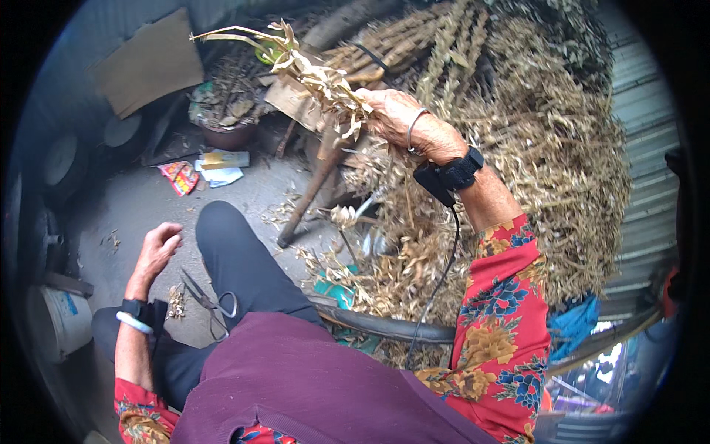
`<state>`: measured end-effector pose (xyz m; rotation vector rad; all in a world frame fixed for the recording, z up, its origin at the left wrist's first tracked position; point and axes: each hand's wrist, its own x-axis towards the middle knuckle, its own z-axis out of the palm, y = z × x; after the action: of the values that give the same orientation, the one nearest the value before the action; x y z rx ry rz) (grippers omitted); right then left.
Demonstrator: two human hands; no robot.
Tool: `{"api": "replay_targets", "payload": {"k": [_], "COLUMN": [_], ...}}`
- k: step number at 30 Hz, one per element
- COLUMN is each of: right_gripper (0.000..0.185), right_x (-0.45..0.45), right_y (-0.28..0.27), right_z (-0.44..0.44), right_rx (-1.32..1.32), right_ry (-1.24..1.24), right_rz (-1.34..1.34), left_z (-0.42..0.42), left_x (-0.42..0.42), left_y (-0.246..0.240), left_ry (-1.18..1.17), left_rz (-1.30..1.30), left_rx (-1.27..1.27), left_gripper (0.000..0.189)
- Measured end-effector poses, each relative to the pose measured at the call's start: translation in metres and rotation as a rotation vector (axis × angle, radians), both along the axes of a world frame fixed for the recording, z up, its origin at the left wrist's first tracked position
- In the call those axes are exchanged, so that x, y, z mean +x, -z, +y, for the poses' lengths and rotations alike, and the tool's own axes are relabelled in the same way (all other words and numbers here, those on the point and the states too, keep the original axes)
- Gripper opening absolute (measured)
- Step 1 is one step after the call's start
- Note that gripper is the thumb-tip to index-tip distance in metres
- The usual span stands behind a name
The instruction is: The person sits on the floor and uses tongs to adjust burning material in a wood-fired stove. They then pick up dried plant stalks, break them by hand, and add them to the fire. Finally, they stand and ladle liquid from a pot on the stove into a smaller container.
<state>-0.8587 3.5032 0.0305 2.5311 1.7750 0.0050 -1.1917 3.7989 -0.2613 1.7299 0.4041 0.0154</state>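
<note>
My right hand (pixel 391 114) is closed around the end of a bunch of dried plant stalks with pale, opened pods (pixel 316 75), which points up and to the left. The large heap of dry stalks and husks (pixel 532 161) lies under and to the right of that hand. My left hand (pixel 161 247) is at the lower left with curled fingers, and no object shows in it. Metal scissors (pixel 208 302), blades apart, lie by my thigh below and right of the left hand. A small tuft of dry pods (pixel 176 301) rests on the floor beside them.
A brown wooden stick (pixel 313 194) slants to the floor ahead. Farther off stand a bowl of dry twigs (pixel 230 133) and a cardboard sheet (pixel 150 64). Torn wrappers (pixel 180 176) lie on the concrete. A white bucket (pixel 66 322) is at left, and a corrugated metal wall (pixel 643 183) at right.
</note>
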Motion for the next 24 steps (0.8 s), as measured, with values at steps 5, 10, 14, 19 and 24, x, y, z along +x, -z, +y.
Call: {"api": "replay_targets", "payload": {"k": [5,10,14,19,24], "right_gripper": [0.032,0.037,0.028,0.025,0.024], "right_x": [-0.016,-0.057,-0.096,-0.135,-0.165], "right_y": [-0.009,0.011,0.019,0.008,-0.016], "right_z": [0.085,0.174,0.213,0.242,0.243], "right_rx": [0.101,0.333,0.473,0.519,0.386], "right_ry": [-0.081,-0.317,-0.224,-0.109,-0.039], "right_rz": [0.162,0.569,0.939,1.471,1.687], "left_z": [-0.046,-0.066,-0.054,-0.034,-0.062], "left_x": [0.044,0.074,0.068,0.034,0.009], "left_y": [-0.067,-0.117,-0.14,-0.15,-0.155], "left_ry": [-0.064,-0.266,-0.349,-0.424,-0.339], "left_rz": [-0.274,-0.512,-0.475,-0.46,-0.652], "left_rx": [-0.084,-0.039,0.228,0.218,-0.165], "left_gripper": [0.038,0.083,0.107,0.119,0.135]}}
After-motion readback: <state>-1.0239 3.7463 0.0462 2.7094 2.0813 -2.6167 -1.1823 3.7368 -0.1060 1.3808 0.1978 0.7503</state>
